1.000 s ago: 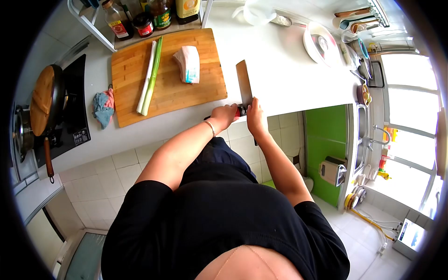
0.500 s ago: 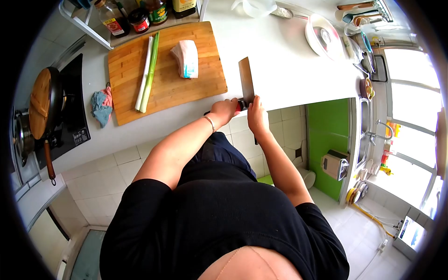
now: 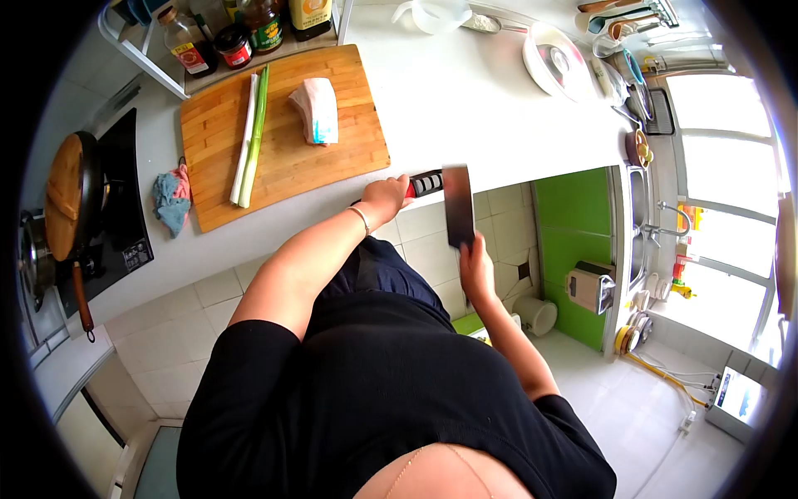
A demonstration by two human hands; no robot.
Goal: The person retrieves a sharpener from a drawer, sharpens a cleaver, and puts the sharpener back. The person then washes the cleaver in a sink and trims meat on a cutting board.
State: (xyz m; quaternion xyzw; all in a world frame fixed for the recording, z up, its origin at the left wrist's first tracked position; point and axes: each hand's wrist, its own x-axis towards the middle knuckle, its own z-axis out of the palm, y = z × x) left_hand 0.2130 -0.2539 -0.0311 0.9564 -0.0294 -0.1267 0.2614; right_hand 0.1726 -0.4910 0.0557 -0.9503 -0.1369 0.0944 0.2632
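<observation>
Pale worktop (image 3: 474, 100). Left hand (image 3: 385, 202) clamped on sharpener (image 3: 427, 184), right hand (image 3: 476, 270) gripping cleaver (image 3: 459, 206); hands farther apart, blade drawn bodyward since earlier.

Green-and-white leek stalks (image 3: 251, 137)

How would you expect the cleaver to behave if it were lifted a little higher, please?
The cleaver should stay stiff, since its broad, flat blade looks like metal and shows no bend. It would probably feel heavy toward the blade, which extends well beyond the right hand. Its smooth, shiny face might be slippery if pinched there.
</observation>
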